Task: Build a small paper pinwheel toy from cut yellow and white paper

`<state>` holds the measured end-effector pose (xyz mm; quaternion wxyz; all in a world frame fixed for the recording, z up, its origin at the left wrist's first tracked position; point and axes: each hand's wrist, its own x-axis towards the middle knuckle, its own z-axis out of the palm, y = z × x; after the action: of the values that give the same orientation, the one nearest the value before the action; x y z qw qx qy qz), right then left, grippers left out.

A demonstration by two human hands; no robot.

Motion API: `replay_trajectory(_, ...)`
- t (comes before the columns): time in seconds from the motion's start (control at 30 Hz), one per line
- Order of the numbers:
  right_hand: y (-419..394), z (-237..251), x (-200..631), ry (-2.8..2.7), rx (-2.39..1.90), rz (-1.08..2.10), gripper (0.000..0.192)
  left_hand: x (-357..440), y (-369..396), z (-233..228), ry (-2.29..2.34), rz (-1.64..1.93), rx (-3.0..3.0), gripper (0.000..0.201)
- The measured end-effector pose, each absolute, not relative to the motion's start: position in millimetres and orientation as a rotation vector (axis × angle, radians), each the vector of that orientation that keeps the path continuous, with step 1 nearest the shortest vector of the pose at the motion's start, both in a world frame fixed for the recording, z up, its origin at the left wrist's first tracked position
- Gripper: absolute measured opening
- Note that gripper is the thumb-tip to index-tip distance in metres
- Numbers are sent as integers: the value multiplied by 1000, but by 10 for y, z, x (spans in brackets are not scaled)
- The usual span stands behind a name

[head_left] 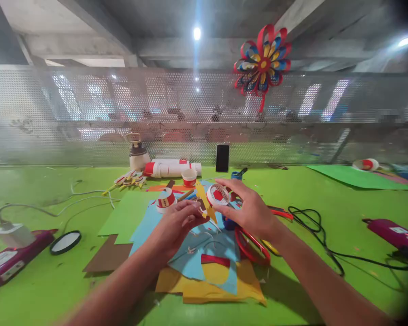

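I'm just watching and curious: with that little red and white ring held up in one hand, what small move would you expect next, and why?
Probably bringing the two hands together. The right hand holds the red and white paper ring at its fingers, and the left hand pinches a small piece close beside it, above the yellow paper strip. The gap between them is small, so joining the pieces looks likely.

I am viewing a bright green table (pixel 37 290) running the full width of the scene. Behind it, a perforated metal screen (pixel 88 113) is standing as a back wall, with a red, blue and yellow paper pinwheel (pixel 262 61) hanging on it. Overhead, concrete ceiling beams (pixel 98 27) are crossing, and a ceiling lamp (pixel 197 33) is shining brightly.
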<state>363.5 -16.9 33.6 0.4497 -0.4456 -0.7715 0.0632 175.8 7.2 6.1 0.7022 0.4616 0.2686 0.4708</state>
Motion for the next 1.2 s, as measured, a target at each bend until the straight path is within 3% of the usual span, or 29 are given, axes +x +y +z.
replay_trajectory(0.2, -201, 266, 3516, -1961, -1076, 20, 45, 1724, 55, -32, 623, 1025, 1018, 13)
replay_trajectory(0.43, -245, 276, 3588, -1916, -993, 600, 54, 1680, 73, -42, 608, 1005, 1006, 16)
replay_trajectory(0.57, -234, 278, 3650, -1917, -941, 712, 53, 1668, 53, -25, 603, 1004, 997, 18)
replay_trajectory(1.2, -220, 318, 3665, -2104, -1046, 261, 48, 1681, 27, 3, 637, 974, 1037, 16)
